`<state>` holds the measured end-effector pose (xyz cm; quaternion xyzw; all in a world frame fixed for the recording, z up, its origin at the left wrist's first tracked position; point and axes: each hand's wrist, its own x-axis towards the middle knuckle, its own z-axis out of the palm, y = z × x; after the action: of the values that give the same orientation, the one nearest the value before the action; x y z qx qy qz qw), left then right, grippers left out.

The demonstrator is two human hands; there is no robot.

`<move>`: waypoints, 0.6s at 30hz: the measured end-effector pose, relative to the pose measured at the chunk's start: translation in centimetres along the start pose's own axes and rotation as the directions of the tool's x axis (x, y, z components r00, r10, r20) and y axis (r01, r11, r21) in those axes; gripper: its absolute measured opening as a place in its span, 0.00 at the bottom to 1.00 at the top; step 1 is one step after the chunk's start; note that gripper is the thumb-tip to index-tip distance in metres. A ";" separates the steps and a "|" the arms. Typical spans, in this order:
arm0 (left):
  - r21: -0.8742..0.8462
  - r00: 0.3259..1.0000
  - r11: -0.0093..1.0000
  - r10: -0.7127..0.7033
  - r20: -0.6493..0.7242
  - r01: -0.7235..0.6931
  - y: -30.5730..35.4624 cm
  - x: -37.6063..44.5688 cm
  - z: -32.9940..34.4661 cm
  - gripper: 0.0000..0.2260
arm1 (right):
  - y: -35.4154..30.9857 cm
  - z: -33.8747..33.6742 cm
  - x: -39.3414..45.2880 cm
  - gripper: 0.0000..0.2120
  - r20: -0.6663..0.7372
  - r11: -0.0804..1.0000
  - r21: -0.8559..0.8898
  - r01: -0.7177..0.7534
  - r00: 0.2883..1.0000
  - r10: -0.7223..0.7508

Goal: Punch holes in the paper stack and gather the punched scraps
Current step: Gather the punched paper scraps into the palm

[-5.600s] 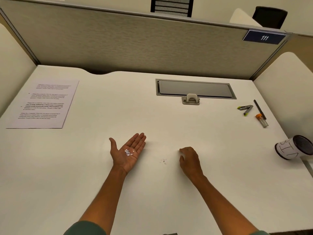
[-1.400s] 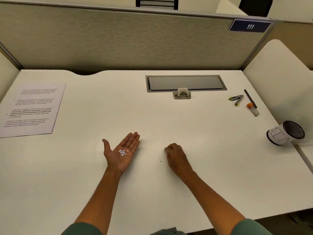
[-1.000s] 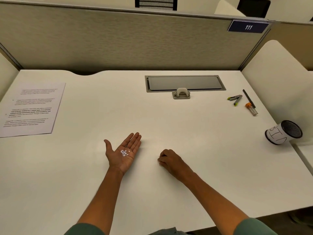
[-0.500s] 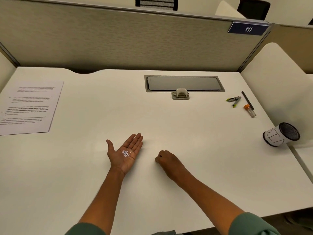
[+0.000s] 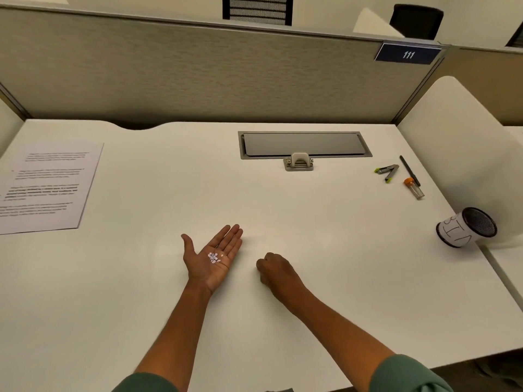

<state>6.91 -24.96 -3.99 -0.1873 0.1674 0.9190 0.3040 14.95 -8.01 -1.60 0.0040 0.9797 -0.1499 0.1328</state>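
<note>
Your left hand [image 5: 212, 257] lies palm up on the tabletop [image 5: 311, 210], fingers straight and spread, with a small heap of white paper scraps [image 5: 213, 257] resting in the middle of the palm. Your right hand [image 5: 276, 270] sits just beside it with the fingers curled under. It looks like a fingertip pinch, but whether a scrap is in it I cannot tell, because the back of the hand hides the fingertips.

Over the last seconds that right hand has slid across the tabletop toward the open palm. The loose specks that lay between your hands a few seconds back no longer show on the surface. Your left palm has stayed where it was, with its heap much the same.

To my eye the gathering is nearly finished, and the likely next move is to drop whatever the right fingertips carry onto the heap.

The paper stack [image 5: 46, 188] lies flat at the far left, well apart from both hands. The hole punch [image 5: 298, 162] stands at the back by the grey hatch [image 5: 304, 144], and a marked cup [image 5: 465, 227] lies on its side at the right edge.
</note>
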 end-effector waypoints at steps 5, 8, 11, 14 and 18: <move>0.020 1.000 1.000 -0.011 0.002 0.011 -0.1 -0.3 -0.4 0.48 | 2.0 -2.3 1.3 0.05 -0.100 0.832 0.499 -0.241 0.938 0.331; 0.034 1.000 0.999 -0.018 -0.003 0.018 -0.3 -0.5 -0.5 0.48 | 2.8 -3.6 1.5 0.04 -0.021 0.549 0.778 -0.304 0.861 0.507; 0.047 1.000 0.998 -0.029 -0.004 0.029 -0.6 -0.6 -0.5 0.49 | 2.5 -4.5 1.8 0.04 0.021 0.452 0.848 -0.277 0.870 0.493; 0.067 0.999 0.997 -0.041 -0.011 0.042 -1.3 -0.8 -0.1 0.48 | 0.2 -4.9 1.7 0.04 0.018 0.456 0.861 -0.225 0.909 0.416; 0.122 0.999 0.991 -0.047 -0.025 0.050 -2.1 -0.7 0.6 0.48 | -3.9 -4.3 1.2 0.06 0.003 0.546 0.822 -0.159 0.961 0.276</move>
<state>8.60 -23.50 -3.53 -0.1827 0.2222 0.8972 0.3351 12.45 -10.51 3.21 0.1958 0.7982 -0.5653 0.0710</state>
